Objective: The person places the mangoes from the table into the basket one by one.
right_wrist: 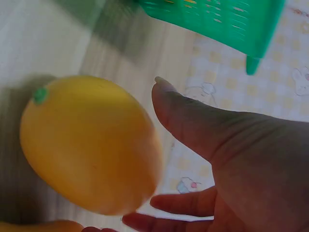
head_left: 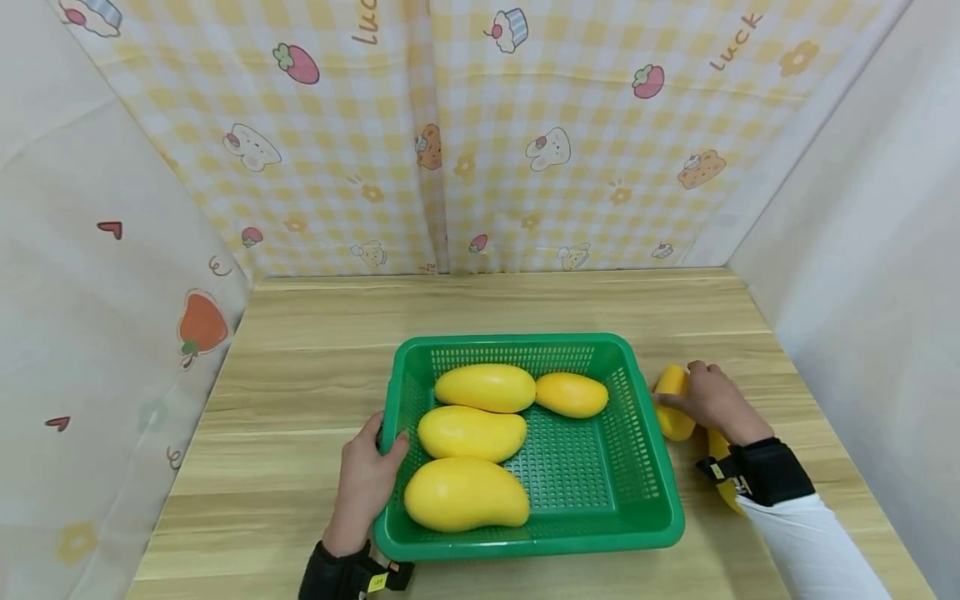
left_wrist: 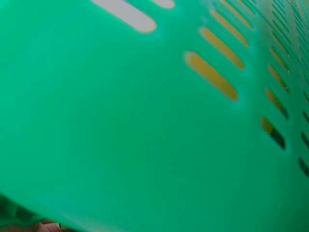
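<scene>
A green plastic basket (head_left: 570,475) with slotted walls holds several yellow mangoes (head_left: 468,493), three stacked along its left side and a smaller one (head_left: 572,395) at the back. My left hand (head_left: 369,477) grips the basket's left rim, thumb over the edge and fingers hidden outside. In the left wrist view, the basket wall (left_wrist: 120,121) fills nearly everything. Right of the basket, my right hand (head_left: 716,402) is at a loose mango (head_left: 673,404). The right wrist view has this mango (right_wrist: 91,145) with a green tip; my thumb stands apart from it and the fingertips are at its edge.
Another yellow mango (head_left: 726,475) lies partly under my right wrist. The wooden table (head_left: 315,358) is bordered by a checked cloth (head_left: 495,167) at the back and pale cloth walls (head_left: 847,217) at the sides.
</scene>
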Demonstrator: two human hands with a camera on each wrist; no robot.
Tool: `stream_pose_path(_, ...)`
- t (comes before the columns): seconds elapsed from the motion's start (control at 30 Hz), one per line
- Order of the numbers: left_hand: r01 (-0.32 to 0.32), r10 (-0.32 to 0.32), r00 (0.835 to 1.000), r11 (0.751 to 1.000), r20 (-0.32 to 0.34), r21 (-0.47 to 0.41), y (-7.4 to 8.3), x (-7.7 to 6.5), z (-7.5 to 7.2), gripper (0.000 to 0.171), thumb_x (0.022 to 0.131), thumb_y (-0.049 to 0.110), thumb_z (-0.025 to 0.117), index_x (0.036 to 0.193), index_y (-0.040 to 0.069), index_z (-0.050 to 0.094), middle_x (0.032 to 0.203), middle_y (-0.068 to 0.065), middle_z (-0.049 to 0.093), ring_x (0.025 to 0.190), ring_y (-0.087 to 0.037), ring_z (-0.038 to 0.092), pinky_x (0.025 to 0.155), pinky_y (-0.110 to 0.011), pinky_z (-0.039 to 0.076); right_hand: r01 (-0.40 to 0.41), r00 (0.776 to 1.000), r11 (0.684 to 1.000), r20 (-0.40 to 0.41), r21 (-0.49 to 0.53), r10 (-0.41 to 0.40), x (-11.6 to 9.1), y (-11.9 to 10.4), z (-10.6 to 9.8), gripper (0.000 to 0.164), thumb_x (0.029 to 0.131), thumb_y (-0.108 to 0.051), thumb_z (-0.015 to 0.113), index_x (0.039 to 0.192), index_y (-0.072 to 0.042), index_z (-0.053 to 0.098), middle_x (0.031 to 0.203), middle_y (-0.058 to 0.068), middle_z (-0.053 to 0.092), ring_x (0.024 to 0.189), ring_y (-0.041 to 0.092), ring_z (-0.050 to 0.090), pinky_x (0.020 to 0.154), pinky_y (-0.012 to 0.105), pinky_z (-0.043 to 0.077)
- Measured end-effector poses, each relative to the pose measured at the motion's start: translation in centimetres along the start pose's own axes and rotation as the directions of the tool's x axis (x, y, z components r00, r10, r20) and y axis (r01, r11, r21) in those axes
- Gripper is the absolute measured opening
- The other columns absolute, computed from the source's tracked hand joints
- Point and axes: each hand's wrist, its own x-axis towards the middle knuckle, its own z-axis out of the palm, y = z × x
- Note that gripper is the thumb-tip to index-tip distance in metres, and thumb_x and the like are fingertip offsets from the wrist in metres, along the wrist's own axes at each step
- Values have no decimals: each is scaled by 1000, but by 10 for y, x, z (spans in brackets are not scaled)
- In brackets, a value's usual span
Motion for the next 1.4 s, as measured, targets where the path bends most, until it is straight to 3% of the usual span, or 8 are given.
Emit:
stream_pose_path(0.27, -5, 5, 1000, 1000, 2, 2, 2, 1, 1, 34, 93, 9, 59, 124, -3, 55, 92, -17, 66, 74, -22, 66, 60, -28, 55, 3, 999, 1000, -40, 3, -3, 3, -2, 17, 71, 87, -28, 60, 121, 26, 28, 89, 33, 42, 71, 37, 49, 61, 44, 45)
stream_pose_path(0.6, -8, 8, 1000, 1000, -9, 17, 3, 2, 1, 34, 92, 8, 60, 123, -3, 56, 90, -16, 67, 73, -21, 65, 60, -27, 55, -37, 999, 999, -27, 3, 37, 5, -5, 17, 74, 91, -33, 59, 133, 19, 27, 92, 35, 49, 78, 39, 51, 62, 44, 46)
stream_pose_path(1.1, 5, -5, 1000, 1000, -10, 15, 2, 2, 1, 34, 92, 9, 60, 124, -2, 57, 96, -16, 67, 76, -20, 65, 62, -27, 54, 1, 1000, 1000, -32, 14, -1, 4, -4, 16, 73, 89, -24, 64, 136, 16, 27, 99, 37, 48, 80, 40, 50, 64, 45, 45)
stream_pose_path(1.4, 23, -24, 1000, 1000, -7, -8, 2, 1, 0, 35, 92, 9, 60, 125, -1, 56, 96, -16, 67, 76, -21, 65, 62, -28, 55, 89, 981, 996, -176, 13, -85, -1, -16, -2, 74, 86, -22, 67, 135, 19, 29, 96, 39, 50, 80, 43, 52, 60, 45, 46)
